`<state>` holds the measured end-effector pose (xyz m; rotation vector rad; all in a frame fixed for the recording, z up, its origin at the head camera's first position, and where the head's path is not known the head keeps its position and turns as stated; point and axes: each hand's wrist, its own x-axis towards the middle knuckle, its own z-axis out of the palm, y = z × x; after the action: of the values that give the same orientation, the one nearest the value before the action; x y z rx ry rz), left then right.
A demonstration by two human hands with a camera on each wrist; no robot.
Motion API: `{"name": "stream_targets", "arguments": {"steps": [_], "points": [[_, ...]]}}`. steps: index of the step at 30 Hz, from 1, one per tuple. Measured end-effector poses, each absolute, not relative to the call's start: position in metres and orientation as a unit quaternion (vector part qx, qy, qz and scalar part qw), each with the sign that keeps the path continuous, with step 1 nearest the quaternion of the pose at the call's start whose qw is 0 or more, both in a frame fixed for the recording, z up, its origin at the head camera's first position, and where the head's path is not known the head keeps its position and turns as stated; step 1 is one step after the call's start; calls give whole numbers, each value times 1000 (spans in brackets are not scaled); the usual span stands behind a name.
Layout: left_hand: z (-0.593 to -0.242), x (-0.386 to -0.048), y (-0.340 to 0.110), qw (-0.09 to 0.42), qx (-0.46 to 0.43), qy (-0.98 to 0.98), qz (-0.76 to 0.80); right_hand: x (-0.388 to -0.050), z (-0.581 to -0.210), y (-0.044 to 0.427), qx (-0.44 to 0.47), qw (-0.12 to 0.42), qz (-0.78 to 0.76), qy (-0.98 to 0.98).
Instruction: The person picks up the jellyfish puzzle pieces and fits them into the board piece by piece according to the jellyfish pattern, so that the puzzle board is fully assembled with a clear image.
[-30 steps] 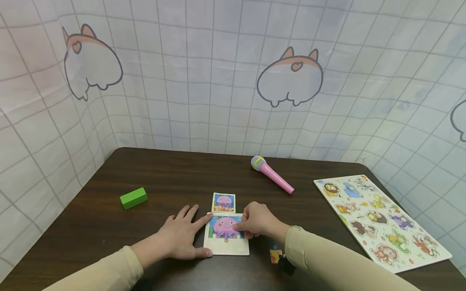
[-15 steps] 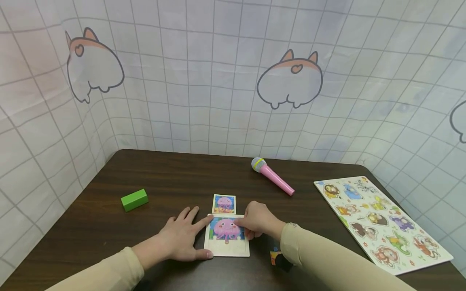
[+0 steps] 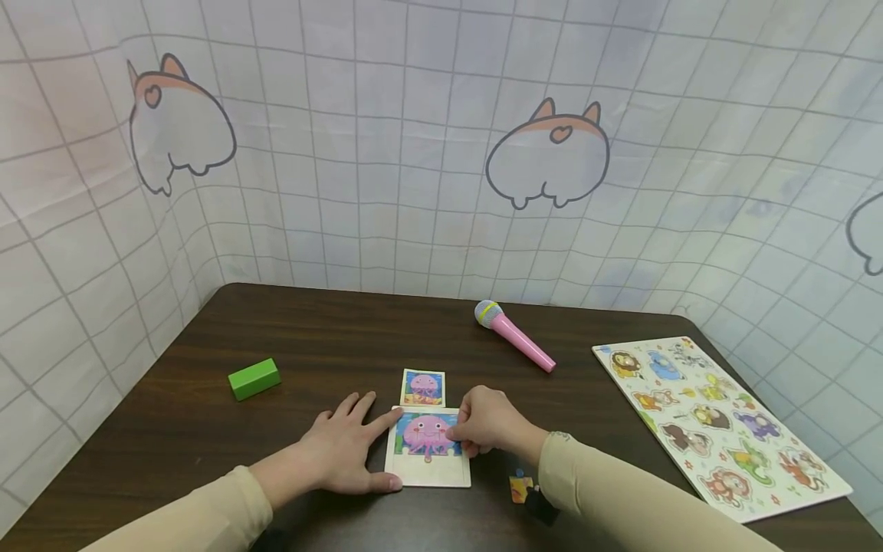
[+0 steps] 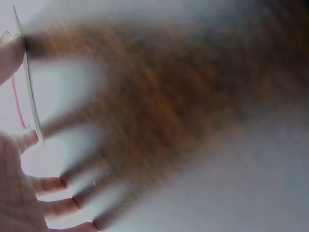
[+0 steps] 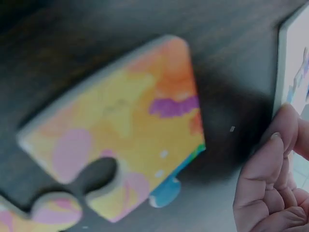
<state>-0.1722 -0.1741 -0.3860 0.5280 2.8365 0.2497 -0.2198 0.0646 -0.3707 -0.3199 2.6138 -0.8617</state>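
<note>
A small jigsaw puzzle (image 3: pixel 428 471) with a pink jellyfish picture lies in a pale tray at the near middle of the table. Its upper part bears picture pieces; the lower strip is bare. My left hand (image 3: pixel 345 452) rests spread on the table, index finger and thumb touching the tray's left side. My right hand (image 3: pixel 493 422) has curled fingers at the tray's right edge, one fingertip on the picture's right side. A loose yellow-orange puzzle piece (image 5: pixel 130 116) lies beneath the right wrist, with part of another piece (image 5: pixel 53 212) beside it. A small jellyfish picture card (image 3: pixel 424 388) sits just beyond the tray.
A green block (image 3: pixel 254 379) lies at the left. Towards the back is a pink toy microphone (image 3: pixel 516 336). A large animal puzzle board (image 3: pixel 720 429) covers the right side. A patterned curtain (image 3: pixel 386 153) hangs behind the dark table (image 3: pixel 331 330).
My right fingertip shifts slightly up the picture's right side, then back down. The left hand keeps its place on the tray, and the objects on the table stay put.
</note>
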Motion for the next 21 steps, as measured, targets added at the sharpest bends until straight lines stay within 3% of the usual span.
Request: {"name": "stream_targets", "arguments": {"steps": [21], "points": [[-380, -172, -175, 132, 180, 969, 102, -220, -372, 73, -125, 190, -351, 908]]}}
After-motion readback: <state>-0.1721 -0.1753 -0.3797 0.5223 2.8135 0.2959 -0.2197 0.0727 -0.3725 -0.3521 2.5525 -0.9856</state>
